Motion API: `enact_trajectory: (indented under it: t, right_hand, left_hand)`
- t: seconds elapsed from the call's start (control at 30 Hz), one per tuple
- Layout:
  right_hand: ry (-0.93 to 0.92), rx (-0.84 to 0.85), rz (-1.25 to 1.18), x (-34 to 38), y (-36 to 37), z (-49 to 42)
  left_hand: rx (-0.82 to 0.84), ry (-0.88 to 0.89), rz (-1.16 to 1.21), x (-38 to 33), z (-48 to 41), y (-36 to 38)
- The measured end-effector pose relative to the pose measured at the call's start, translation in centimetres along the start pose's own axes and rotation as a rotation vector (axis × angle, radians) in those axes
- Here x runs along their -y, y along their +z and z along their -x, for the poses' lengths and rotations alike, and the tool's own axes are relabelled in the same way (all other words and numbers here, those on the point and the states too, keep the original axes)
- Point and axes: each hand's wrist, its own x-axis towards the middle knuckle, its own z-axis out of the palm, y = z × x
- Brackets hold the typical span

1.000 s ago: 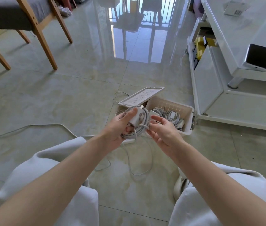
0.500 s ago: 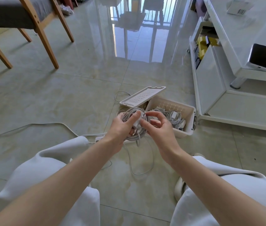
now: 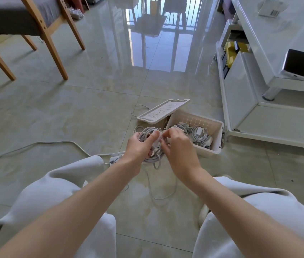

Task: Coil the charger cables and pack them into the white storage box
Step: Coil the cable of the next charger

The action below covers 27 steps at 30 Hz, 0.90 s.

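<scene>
Box (image 3: 206,151) open just beyond the fingers, several cables (image 3: 197,134) already inside. Left hand (image 3: 138,147) clamps a near-finished coil (image 3: 146,133); right hand (image 3: 180,146) pinches its end. Loose cable (image 3: 164,197) on the floor beneath, not yet coiled.

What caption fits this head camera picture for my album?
Left hand and right hand hold a coiled cable by the open white box.

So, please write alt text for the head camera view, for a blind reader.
The left hand grips a coiled charger cable while the right hand pinches it, above a tiled floor. Beyond stands the open white storage box, holding more cables.
</scene>
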Motion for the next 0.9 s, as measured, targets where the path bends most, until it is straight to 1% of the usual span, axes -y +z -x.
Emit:
enact_trajectory:
  t: [0.03, 0.1, 0.17, 0.2, 0.3, 0.4, 0.6, 0.67, 0.77, 0.83, 0.9]
  right_hand:
    - [-0.024, 0.023, 0.063, 0.0, 0.0, -0.2]
    - [-0.018, 0.083, 0.137, 0.1, -0.4, -0.4]
    - [0.018, 0.128, 0.117, 0.1, -0.9, -0.7]
    - [0.041, 0.129, 0.060, 0.1, -1.2, -0.8]
    - [0.091, 0.079, -0.147, 0.2, -2.5, -1.1]
    - [0.077, 0.057, -0.224, 0.6, -3.1, -0.9]
    - [0.059, 0.023, -0.290, 0.1, -3.4, 0.2]
    - [0.030, 0.018, -0.259, -0.1, -3.2, 0.3]
    - [-0.005, 0.016, -0.216, -0.2, -2.9, 0.1]
    - [0.042, -0.001, -0.282, -0.1, -3.0, -0.2]
    - [0.167, -0.048, -0.448, 0.0, -3.6, -0.8]
  left_hand:
    - [-0.014, 0.030, -0.035, 0.0, -0.1, 0.1]
    - [-0.065, 0.143, -0.208, 0.3, -0.5, 0.1]
    - [-0.106, 0.267, -0.398, 0.5, -0.6, 0.1]
    - [-0.104, 0.302, -0.428, 0.4, -0.5, 0.0]
    - [-0.043, 0.324, -0.364, -0.4, -0.5, -0.3]
    - [-0.043, 0.318, -0.363, -1.0, -0.8, -1.0]
    - [0.010, 0.233, -0.255, -1.1, -0.9, -0.5]
    - [0.019, 0.209, -0.226, -1.2, -1.0, -0.3]
    - [-0.018, 0.223, -0.243, -1.1, -1.3, 0.0]
    - [-0.037, 0.198, -0.170, -1.3, -1.2, 0.2]
    - [-0.014, 0.149, -0.046, -1.7, -1.1, 0.4]
